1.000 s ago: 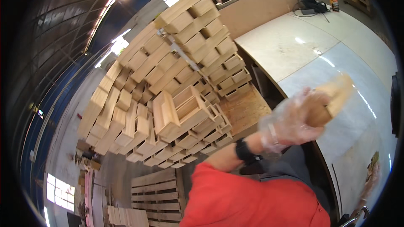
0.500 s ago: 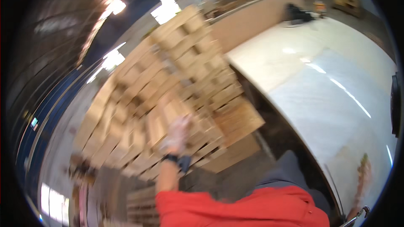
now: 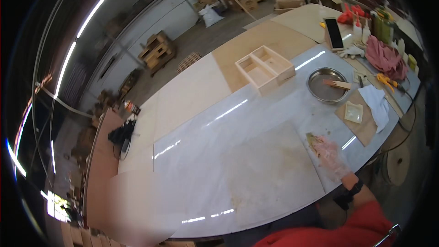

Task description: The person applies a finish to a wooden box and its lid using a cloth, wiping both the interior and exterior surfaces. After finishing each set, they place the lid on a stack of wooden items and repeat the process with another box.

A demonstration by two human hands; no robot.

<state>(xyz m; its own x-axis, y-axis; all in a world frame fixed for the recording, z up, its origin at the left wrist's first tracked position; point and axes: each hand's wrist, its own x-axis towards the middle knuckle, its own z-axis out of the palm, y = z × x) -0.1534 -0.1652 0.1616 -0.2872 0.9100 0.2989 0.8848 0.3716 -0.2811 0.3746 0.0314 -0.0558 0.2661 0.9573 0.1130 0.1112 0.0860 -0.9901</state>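
On the table's right front, my right hand [image 3: 331, 155], in a thin clear glove, has its fingers closed round a small yellow-green piece [image 3: 312, 141] that looks like a sponge or rag. Beside it lies a flat greyish sheet [image 3: 274, 174] with brown smudges. At the lower left, a pale wood-coloured block [image 3: 146, 196] is too blurred to make out. Only a pinkish smear at its lower end suggests my left hand [image 3: 141, 238], whose fingers cannot be seen. Farther off stands a light wooden box [image 3: 276, 82] with a divider inside.
A round metal pan [image 3: 315, 97] has a wooden-handled tool [image 3: 337, 83] across it. Nearby are a small square dish [image 3: 353, 112], a white cloth [image 3: 376, 105], an orange-handled gun [image 3: 386, 81], a phone [image 3: 334, 33], bottles [image 3: 366, 32] and a dark red cloth [image 3: 384, 57].
My view has swung right from the stacked wooden boxes to the table. My left hand was at the stack; now a blurred pale block shows lower left. My right hand now shows more fully.
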